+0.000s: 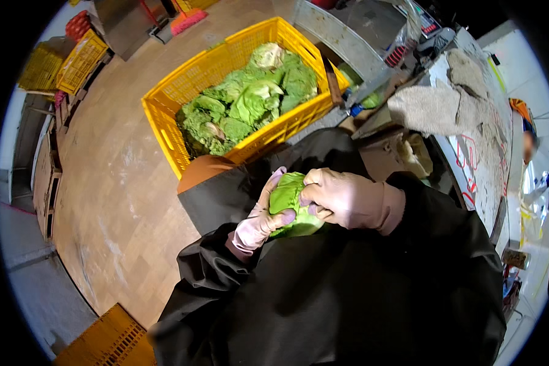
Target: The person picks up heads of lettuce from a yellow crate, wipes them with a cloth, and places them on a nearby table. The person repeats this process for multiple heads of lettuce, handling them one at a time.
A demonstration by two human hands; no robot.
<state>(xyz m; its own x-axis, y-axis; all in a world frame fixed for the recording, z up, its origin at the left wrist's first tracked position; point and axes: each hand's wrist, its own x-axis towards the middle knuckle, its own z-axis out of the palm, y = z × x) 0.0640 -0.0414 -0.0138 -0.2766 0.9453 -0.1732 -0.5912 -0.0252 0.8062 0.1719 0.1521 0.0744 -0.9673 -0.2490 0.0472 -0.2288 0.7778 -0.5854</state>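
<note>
A green head of lettuce is held over my lap. My gloved left hand cups it from the left, with the thumb across its front. From the right, my gloved right hand presses bent fingers onto its upper side; whether they pinch a leaf is hidden. Just beyond my knees stands a yellow plastic crate, holding several lettuce heads and loose leaves. A knife with a dark blade rests against the crate's right rim.
To the right is a table with cloth gloves and red marks on it. A digital scale is at the far right. Yellow crates stand at the far left; another crate lies at lower left. A pink-bristled broom is at the back.
</note>
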